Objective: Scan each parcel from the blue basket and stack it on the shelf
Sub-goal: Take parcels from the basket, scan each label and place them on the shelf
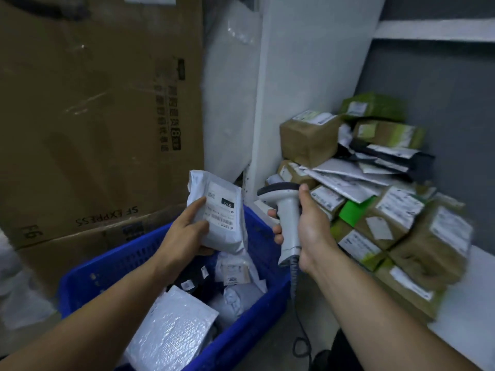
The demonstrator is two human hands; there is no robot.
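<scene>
Left hand (184, 234) grips a white parcel (230, 234), fingers curled onto its label, and holds it nearly upright above the far edge of the blue basket (107, 269). Right hand (313, 226) is wrapped round the handle of a grey scanner (288, 210). The scanner's head points left toward the parcel, near it but apart, and its cable (300, 325) hangs below. A bubble mailer (171, 325) lies at the basket's near edge among other parcels. A stack (375, 196) of boxes and mailers fills the shelf's (476, 290) back-left corner. A carton (93, 116) stands behind the basket.
</scene>
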